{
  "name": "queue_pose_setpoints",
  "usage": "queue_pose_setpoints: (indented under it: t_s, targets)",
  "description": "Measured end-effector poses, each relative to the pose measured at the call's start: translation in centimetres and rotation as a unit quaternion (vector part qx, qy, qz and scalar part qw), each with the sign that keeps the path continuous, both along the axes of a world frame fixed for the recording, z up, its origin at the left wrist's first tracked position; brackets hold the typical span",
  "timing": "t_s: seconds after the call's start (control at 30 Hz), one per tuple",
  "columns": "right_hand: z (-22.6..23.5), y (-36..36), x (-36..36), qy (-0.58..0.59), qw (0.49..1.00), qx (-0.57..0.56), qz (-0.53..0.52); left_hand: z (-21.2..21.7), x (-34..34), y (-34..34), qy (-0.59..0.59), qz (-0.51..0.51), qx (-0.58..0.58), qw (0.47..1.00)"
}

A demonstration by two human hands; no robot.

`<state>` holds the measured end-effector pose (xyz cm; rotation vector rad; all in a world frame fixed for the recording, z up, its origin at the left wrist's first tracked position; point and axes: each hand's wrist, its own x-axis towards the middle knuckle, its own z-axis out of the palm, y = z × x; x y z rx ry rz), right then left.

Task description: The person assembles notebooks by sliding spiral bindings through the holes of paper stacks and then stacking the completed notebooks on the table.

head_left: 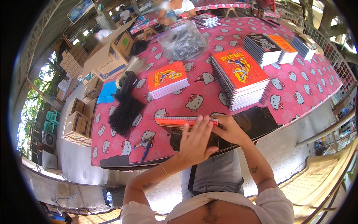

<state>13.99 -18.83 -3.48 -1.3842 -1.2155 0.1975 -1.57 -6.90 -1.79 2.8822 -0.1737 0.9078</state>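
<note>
At the near edge of the pink cartoon-cat tablecloth (298,93) I hold an orange-covered notebook (175,120) on its edge, its spine side up. My left hand (195,140) lies flat against the near face with the fingers stretched up over the top edge. My right hand (229,130) grips the notebook's right end. The book stands on a black sheet (257,121) that lies at the table's edge.
A tall stack of orange spiral notebooks (240,76) and a shorter one (167,79) sit behind. Black binding combs (126,114), a tape dispenser (125,82) and pens (143,143) lie left. Farther off are a plastic bag of coils (182,42), more stacks (263,48) and an open carton (108,56). People sit at the far table.
</note>
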Motion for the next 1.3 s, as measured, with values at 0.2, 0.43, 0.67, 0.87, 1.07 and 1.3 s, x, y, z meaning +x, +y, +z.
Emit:
queue_pose_setpoints:
  t_s: [0.2, 0.43, 0.67, 0.87, 1.07, 1.3]
  targets:
    - [2.8, -1.9, 1.2, 0.057, 0.996, -0.056, 0.025, 4.1, 3.0, 3.1, -0.041, -0.041, -0.108, 0.992]
    - [5.7, -2.4, 3.7, 0.009, 0.990, -0.125, 0.066, 4.0, 3.7, 4.2, 0.006, -0.065, -0.109, 0.992]
    - [6.0, -1.7, 4.0, 0.012, 0.987, -0.114, 0.113, 4.3, 3.8, 4.4, 0.050, -0.060, -0.083, 0.993]
    - [4.8, 0.1, 0.2, -0.112, 0.992, -0.025, -0.043, 4.0, 2.8, 3.4, -0.006, -0.040, -0.061, 0.997]
    - [8.1, -2.3, -4.6, -0.163, 0.950, 0.123, -0.236, 11.9, 0.6, 5.3, 0.022, -0.003, -0.187, 0.982]
    - [13.1, -6.4, -1.0, 0.110, 0.968, 0.173, -0.146, 20.6, 11.8, 2.9, -0.098, -0.184, -0.054, 0.977]
